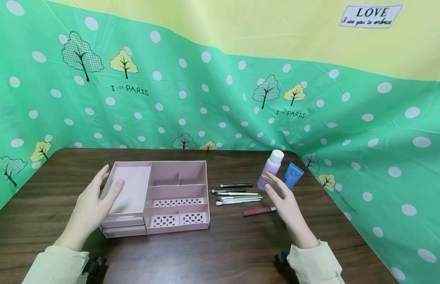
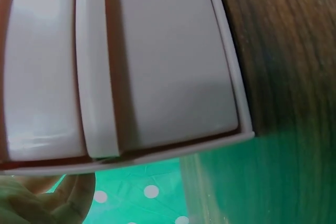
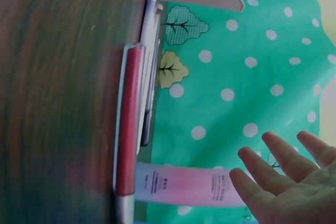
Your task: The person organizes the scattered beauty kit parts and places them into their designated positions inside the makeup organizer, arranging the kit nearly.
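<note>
A pink desktop organizer (image 1: 147,197) with open compartments and two drawers stands on the left of the table. My left hand (image 1: 93,205) is at its left side, fingers spread, thumb over the flat top; the left wrist view shows the drawer fronts (image 2: 173,66) close up. My right hand (image 1: 285,205) hovers with straight, spread fingers near a pink-purple bottle (image 1: 268,171) with a white cap and a blue tube (image 1: 293,175). Left of that hand lies a dark red lip gloss tube (image 1: 257,212). Several slim makeup brushes (image 1: 237,199) lie between it and the organizer.
The dark wooden table (image 1: 191,256) has a rounded far edge. Behind it and along the right side hangs a green and yellow curtain (image 1: 220,98) with white dots and trees. Black wrist cameras (image 1: 94,266) sit beneath both sleeves.
</note>
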Tool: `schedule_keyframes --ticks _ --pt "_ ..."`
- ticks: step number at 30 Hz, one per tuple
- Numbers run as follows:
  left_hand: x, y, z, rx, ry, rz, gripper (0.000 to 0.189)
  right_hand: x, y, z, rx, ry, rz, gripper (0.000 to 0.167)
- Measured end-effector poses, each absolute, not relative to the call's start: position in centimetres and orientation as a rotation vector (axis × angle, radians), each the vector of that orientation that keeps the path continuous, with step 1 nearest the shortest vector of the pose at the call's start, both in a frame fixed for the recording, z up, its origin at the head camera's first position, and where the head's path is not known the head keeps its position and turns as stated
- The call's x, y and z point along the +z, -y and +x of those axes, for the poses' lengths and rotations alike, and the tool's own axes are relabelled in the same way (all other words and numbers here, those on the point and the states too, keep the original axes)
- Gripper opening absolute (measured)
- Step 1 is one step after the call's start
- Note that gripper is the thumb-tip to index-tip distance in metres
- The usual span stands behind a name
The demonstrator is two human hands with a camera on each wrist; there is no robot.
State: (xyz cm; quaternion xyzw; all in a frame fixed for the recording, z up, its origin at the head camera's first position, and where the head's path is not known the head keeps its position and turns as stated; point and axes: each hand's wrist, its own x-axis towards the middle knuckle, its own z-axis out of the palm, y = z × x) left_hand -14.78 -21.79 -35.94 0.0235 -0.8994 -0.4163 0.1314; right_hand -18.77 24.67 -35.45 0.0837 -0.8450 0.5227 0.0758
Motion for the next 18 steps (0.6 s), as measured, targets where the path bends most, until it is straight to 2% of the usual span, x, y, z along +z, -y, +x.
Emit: schedule_keyframes --ticks 18 --pt "-36.4 22.5 -14.9 -1.282 2.589 0.106 0.065 -35.7 -28.4 -17.7 1.437 2.658 0.106 0.049"
